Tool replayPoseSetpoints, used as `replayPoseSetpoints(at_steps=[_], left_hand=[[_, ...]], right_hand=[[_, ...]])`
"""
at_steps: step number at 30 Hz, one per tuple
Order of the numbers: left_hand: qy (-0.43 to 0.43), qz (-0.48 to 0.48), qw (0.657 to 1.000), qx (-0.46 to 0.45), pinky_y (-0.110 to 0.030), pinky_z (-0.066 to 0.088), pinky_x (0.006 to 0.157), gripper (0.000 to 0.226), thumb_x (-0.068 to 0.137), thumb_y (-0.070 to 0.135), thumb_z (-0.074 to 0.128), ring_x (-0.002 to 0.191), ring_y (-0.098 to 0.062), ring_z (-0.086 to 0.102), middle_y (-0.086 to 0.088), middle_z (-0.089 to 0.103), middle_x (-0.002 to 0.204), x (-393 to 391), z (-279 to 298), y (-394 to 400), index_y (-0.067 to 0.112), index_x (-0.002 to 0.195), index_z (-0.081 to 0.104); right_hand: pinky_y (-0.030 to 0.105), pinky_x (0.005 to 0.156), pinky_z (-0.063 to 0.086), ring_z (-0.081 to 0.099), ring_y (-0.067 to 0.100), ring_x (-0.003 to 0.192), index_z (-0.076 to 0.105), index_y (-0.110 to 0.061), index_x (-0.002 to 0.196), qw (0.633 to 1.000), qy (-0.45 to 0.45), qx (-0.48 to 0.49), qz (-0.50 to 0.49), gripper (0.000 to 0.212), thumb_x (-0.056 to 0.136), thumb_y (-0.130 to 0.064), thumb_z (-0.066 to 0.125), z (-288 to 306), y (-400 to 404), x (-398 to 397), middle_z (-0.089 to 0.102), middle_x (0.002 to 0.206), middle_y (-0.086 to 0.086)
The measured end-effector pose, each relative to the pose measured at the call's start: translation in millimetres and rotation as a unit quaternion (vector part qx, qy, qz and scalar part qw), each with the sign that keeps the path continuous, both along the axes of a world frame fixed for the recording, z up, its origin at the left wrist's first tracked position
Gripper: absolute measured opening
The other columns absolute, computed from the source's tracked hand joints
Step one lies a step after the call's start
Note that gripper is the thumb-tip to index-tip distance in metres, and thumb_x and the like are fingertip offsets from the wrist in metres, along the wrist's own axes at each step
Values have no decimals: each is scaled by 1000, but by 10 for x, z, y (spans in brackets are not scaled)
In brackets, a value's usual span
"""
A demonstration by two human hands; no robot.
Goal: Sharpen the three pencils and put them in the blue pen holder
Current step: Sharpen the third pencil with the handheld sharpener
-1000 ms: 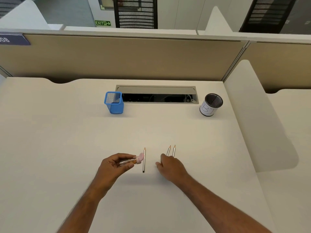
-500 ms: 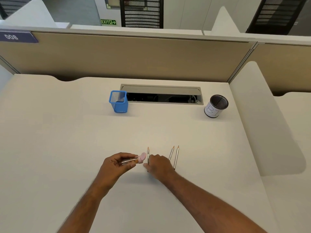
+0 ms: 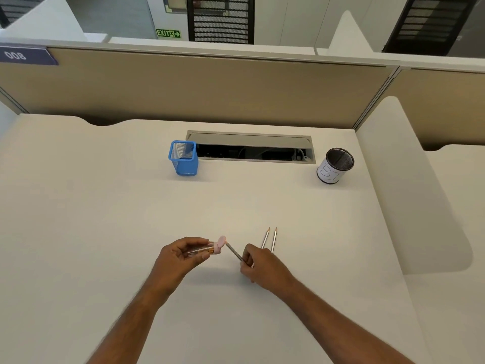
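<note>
Slanting grey pencil point(image 3: 234, 252), tip-first

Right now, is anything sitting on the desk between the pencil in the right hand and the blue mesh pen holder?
Nothing visible does. The right hand holds the grey pencil near the pink-capped sharpener in the left hand; only bare cream desk lies ahead to the blue mesh pen holder.

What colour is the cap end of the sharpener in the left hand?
Pink, seen in the head view.
</note>
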State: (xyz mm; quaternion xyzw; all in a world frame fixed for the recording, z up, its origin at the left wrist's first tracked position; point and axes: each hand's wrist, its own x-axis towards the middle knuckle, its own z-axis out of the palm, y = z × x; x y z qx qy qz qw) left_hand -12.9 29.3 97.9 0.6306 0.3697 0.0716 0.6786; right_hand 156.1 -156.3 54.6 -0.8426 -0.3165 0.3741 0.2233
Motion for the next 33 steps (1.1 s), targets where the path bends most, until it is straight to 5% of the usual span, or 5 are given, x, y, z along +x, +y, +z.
replayPoseSetpoints(at_steps=[4,8,13,19,33], left_hand=[[6,6,1000,-11,-30,60,98,27,90,6,85,108,-20,81,-3,86,112,38,6,-46,18,114,81],[6,14,1000,-18,-30,60,95,25,91,8,84,104,-25,82,-4,86,111,81,54,-83,17,114,81],[7,11,1000,-8,-33,60,96,24,91,11,85,101,-25,83,-2,86,109,139,122,-143,18,113,81],[-9,-1,1000,-12,-36,61,98,24,91,10,84,102,-27,82,-5,86,109,192,197,-219,17,113,81],[-30,-41,999,-13,-24,64,92,28,89,-1,83,110,-19,80,-5,86,111,191,329,-270,14,113,81]], right_hand=[[19,51,45,70,20,60,59,-27,95,996,36,73,-43,9,100,-33,62,186,-220,81,69,88,-4],[26,60,50,60,7,56,64,-27,96,987,20,138,-79,7,102,-28,66,433,-421,149,70,86,-14],[41,72,56,61,21,75,68,-31,96,979,14,183,-91,5,100,-29,70,641,-588,210,69,86,-17],[16,68,44,63,12,80,69,-33,96,980,-11,188,-69,5,100,-29,71,750,-645,193,70,92,-17],[10,70,41,68,10,90,74,-31,100,969,-79,228,-54,10,97,-22,76,871,-645,169,67,99,-19]])
